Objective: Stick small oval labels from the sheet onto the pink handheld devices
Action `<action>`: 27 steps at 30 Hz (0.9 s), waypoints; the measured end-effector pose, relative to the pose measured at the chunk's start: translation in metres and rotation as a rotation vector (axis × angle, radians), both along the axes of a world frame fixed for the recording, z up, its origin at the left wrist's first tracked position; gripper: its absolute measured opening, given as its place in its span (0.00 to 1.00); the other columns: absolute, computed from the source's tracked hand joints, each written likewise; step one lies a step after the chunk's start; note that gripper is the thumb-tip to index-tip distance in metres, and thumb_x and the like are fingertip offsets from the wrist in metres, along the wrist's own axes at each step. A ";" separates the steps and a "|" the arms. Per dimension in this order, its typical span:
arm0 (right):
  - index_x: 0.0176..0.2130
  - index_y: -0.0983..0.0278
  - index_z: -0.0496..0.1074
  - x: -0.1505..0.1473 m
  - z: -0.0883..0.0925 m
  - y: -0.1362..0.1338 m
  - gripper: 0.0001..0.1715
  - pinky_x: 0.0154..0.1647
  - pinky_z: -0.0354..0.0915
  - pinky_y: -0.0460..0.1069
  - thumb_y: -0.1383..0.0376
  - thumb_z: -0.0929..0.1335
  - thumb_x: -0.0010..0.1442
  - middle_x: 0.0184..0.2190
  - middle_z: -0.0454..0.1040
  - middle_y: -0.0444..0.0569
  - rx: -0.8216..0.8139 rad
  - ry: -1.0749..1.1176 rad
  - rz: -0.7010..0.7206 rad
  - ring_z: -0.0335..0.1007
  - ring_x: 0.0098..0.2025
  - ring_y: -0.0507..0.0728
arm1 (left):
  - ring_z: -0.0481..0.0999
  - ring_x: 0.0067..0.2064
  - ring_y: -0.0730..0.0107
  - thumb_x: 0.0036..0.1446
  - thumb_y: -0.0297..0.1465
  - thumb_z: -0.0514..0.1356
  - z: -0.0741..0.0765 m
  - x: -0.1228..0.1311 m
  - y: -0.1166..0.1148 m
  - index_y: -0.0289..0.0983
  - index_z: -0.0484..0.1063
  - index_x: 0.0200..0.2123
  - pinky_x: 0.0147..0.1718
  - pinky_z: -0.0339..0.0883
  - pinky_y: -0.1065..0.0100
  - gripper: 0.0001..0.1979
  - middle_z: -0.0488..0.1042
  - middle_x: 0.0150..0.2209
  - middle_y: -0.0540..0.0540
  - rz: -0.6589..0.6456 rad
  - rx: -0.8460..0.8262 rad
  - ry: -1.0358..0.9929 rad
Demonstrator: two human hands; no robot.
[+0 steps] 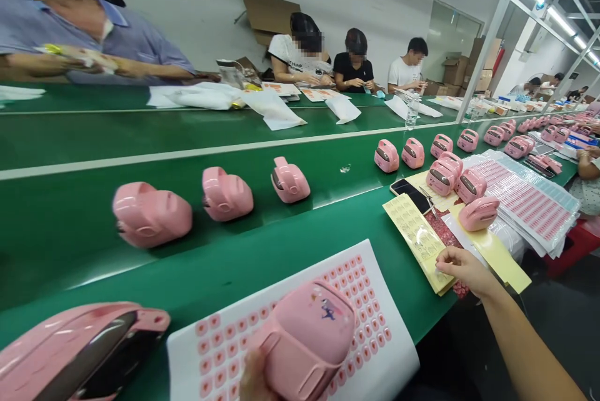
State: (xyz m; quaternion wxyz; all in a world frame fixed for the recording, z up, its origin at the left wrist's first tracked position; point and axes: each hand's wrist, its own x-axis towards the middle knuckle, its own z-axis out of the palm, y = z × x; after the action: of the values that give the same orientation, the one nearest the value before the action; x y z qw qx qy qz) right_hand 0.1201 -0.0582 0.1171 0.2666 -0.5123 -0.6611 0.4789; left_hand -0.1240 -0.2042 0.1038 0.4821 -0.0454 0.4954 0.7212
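Note:
My left hand (255, 373) grips a rounded pink plastic casing (312, 332) with a small dark printed figure on its face. Most of that hand is hidden under the casing. Beneath lies a white sheet of small pink stickers (375, 310). To the right, my right hand (462, 268) is closed in a pinch over the lower end of a yellow label sheet (415, 232). Whatever its fingertips hold is too small to make out. A large pink casing with a dark window (70, 351) lies at the lower left.
Several pink casings (152, 213) stand on the green belt (328, 182). Beyond the labels are a phone (407, 195), tweezers (429, 201), more casings (478, 213) and stacked sticker sheets (534, 198). Co-workers (300, 54) sit across the line; metal posts (492, 35) rise at right.

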 end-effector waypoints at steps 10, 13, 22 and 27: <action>0.22 0.63 0.69 -0.107 0.027 -0.036 0.18 0.31 0.57 0.48 0.53 0.74 0.42 0.23 0.66 0.41 -0.222 0.416 0.373 0.59 0.27 0.51 | 0.72 0.48 0.59 0.42 0.42 0.68 0.002 0.015 0.027 0.39 0.69 0.46 0.46 0.68 0.64 0.27 0.74 0.44 0.45 0.023 0.092 0.159; 0.22 0.64 0.69 -0.122 0.021 -0.037 0.16 0.31 0.57 0.48 0.56 0.75 0.42 0.22 0.66 0.41 -0.227 0.356 0.398 0.60 0.26 0.51 | 0.72 0.47 0.58 0.40 0.42 0.68 -0.002 0.015 0.027 0.39 0.68 0.46 0.44 0.67 0.63 0.29 0.74 0.44 0.45 0.046 0.100 0.193; 0.21 0.64 0.70 -0.125 0.020 -0.034 0.12 0.33 0.59 0.48 0.60 0.74 0.42 0.22 0.66 0.41 -0.183 0.257 0.401 0.60 0.26 0.51 | 0.71 0.49 0.59 0.41 0.42 0.69 0.001 0.013 0.023 0.40 0.69 0.45 0.44 0.66 0.64 0.28 0.73 0.46 0.45 0.024 0.136 0.196; 0.21 0.63 0.70 -0.127 0.022 -0.035 0.08 0.33 0.60 0.48 0.63 0.73 0.43 0.24 0.65 0.41 -0.124 0.215 0.388 0.60 0.28 0.51 | 0.71 0.48 0.59 0.42 0.41 0.69 0.002 0.012 0.022 0.41 0.69 0.46 0.44 0.67 0.65 0.27 0.73 0.47 0.45 0.033 0.140 0.195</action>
State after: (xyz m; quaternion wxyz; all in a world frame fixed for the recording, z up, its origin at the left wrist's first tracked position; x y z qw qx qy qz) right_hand -0.0066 -0.0932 0.1392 0.2065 -0.3367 -0.6845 0.6127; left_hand -0.1117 -0.1822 0.1059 0.4217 0.0505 0.4877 0.7627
